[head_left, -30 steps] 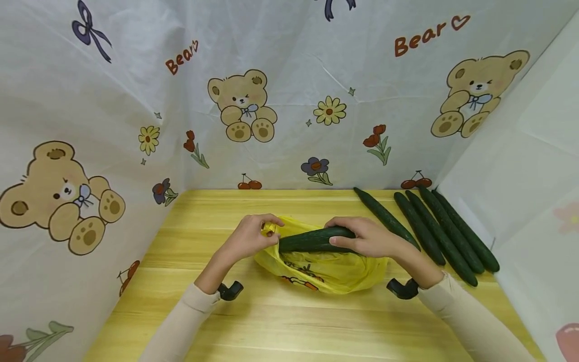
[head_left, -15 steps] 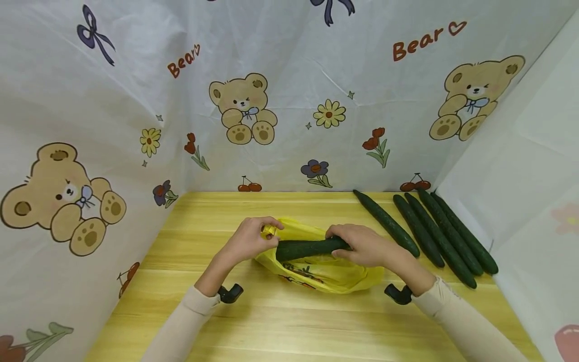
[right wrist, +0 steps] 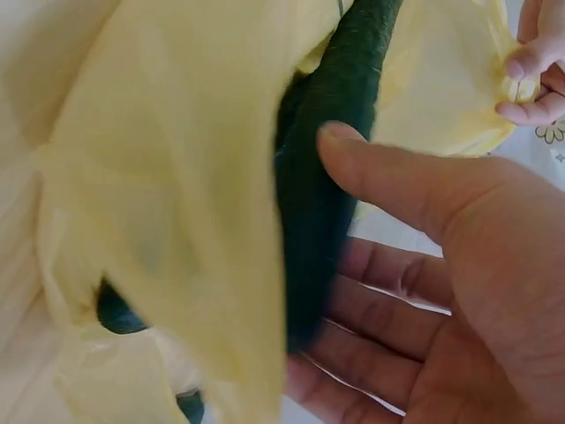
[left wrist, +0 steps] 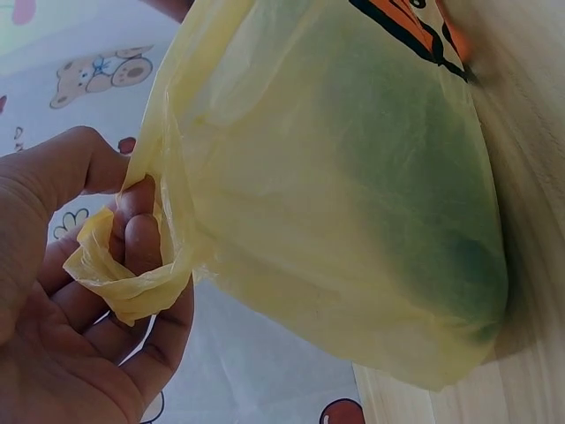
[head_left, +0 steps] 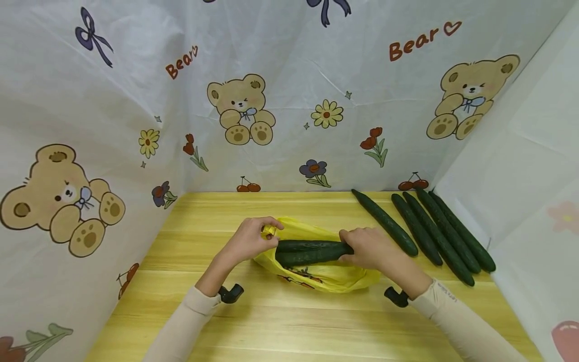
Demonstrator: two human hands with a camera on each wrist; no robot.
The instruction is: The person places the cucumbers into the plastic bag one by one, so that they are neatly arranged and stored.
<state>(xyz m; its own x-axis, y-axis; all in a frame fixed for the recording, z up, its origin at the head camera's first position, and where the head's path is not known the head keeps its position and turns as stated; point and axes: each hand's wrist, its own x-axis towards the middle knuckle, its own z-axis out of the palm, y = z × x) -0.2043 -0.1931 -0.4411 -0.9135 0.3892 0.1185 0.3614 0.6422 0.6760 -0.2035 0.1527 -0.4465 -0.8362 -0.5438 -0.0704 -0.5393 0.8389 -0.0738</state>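
A yellow plastic bag (head_left: 344, 284) lies on a wood-grain table (head_left: 271, 327), its mouth spread, seemingly for access to cucumbers (head_left: 312, 254) inside: a person's left hand (head_left: 251, 236) curls around its handle (left wrist: 141, 296), while the partly closed right hand (head_left: 367, 246) grips one by its end. Beyond, five loose cucumbers (head_left: 439, 239) lie, apparently within reach, before a bear-print backdrop (head_left: 280, 168).

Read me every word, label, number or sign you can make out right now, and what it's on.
"Bear", with a heart: backdrop, upper right.
"Bear", smaller, also with a heart: backdrop, upper left.
Lettering on the right sleeve: too small to read.
Yellow bag: printed, but no legible words.
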